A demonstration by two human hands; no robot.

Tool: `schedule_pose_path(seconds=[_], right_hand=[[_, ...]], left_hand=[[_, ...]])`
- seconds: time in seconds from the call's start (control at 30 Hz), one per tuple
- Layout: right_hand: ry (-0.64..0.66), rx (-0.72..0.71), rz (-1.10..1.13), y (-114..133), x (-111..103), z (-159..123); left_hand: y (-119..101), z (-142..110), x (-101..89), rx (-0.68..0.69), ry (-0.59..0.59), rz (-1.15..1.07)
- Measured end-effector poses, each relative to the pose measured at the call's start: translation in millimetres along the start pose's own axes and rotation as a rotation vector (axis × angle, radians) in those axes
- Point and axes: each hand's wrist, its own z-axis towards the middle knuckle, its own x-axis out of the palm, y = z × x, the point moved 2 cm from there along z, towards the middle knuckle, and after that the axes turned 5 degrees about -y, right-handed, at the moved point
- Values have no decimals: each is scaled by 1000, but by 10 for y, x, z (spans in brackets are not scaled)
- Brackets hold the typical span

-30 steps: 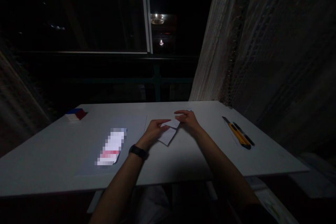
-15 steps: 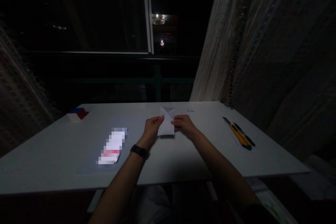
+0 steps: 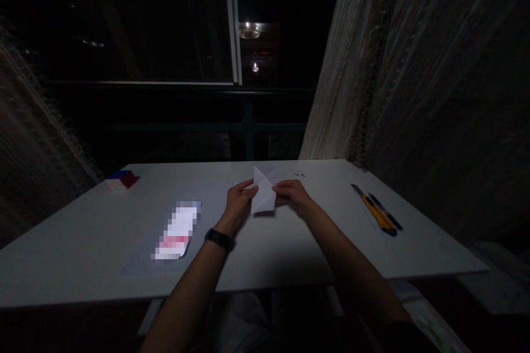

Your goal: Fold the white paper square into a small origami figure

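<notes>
A small folded piece of white paper (image 3: 263,193) with diagonal creases is held upright just above the white table (image 3: 290,242), near its middle. My left hand (image 3: 239,205), with a dark watch on the wrist, pinches the paper's left edge. The fingers of my right hand (image 3: 293,196) pinch its right edge. Both hands are closed on the paper. The room is dim.
A yellow utility knife (image 3: 376,213) and a dark pen (image 3: 385,211) lie at the table's right. A blurred white and red sheet (image 3: 177,230) lies left of my hands. A red, white and blue cube (image 3: 120,179) sits at the far left corner. A curtain (image 3: 414,77) hangs right.
The paper lay flat under both hands a second ago. It has since been lifted, turned upright and shifted slightly away from me, with both hands pinching its sides.
</notes>
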Motion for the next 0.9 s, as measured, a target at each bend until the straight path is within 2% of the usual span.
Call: schedule_pose_path(seconds=[0.2,0.4,0.57,0.9], right_hand=[[-36,-86,73,23,14,5],[-107,-118,85,39,30,-9],[-65,-125,110,26,69,-27],[-119,-218,57,-64,51,79]], left_hand=[[10,7,14,-13,6,-55],[-2,-43,59,-20,86,-23],[1,-46,64,9,85,-17],[-39,-82,61,148,189,253]])
